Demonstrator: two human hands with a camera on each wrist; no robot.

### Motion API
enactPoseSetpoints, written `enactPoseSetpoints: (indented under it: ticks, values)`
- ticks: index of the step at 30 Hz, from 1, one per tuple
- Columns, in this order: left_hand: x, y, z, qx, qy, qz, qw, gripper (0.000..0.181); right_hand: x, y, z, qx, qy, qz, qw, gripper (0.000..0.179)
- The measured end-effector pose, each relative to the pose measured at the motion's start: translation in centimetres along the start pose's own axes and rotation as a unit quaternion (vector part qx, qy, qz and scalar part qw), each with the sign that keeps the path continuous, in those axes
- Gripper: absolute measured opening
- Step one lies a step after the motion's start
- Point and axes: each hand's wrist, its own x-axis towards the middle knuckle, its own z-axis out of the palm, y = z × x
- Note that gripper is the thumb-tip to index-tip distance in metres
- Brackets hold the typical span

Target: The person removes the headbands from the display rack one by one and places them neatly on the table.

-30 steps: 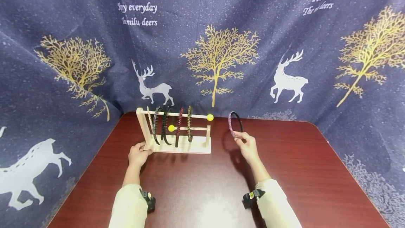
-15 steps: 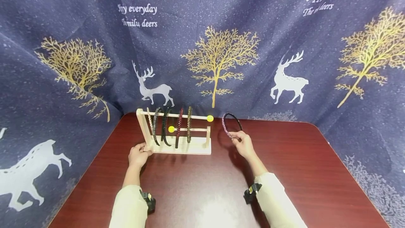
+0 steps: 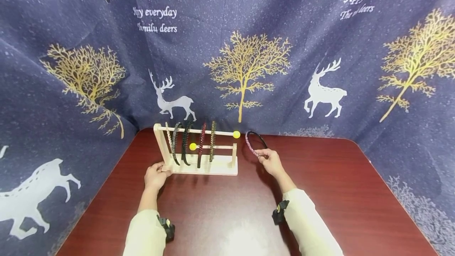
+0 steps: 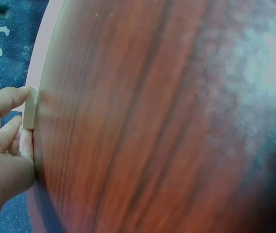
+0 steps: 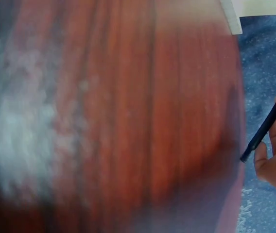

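Headband pinched in right grip, arching above and leftward.

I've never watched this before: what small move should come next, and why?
I'd probably ease the pink headband left, over the yellow ball on the top rod: the right hand holds it right of that ball, other headbands hang on that rod, and the left hand grips the rack.
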Motion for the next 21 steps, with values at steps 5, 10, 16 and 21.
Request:
enactPoseSetpoints:
  ticks: [5,10,16,21]
  values:
    - [0.0,-0.2,0.1,0.003,0.004,0.006,1.0,0.055,0.0,-0.2,0.2,0.037,-0.016,0.06,0.9974,0.022]
    - [0.0,0.0,0.3,0.002,0.005,0.007,1.0,0.055,0.3,0.7,0.3,0.063,-0.017,0.116,0.9911,0.021]
    - [0.1,0.3,0.2,0.002,0.003,0.006,1.0,0.055,0.7,1.0,0.4,0.086,-0.035,0.139,0.9859,0.021]
    - [0.1,0.0,0.3,0.001,0.003,0.003,1.0,0.055,0.7,1.0,0.6,0.074,-0.045,0.142,0.9861,0.02]
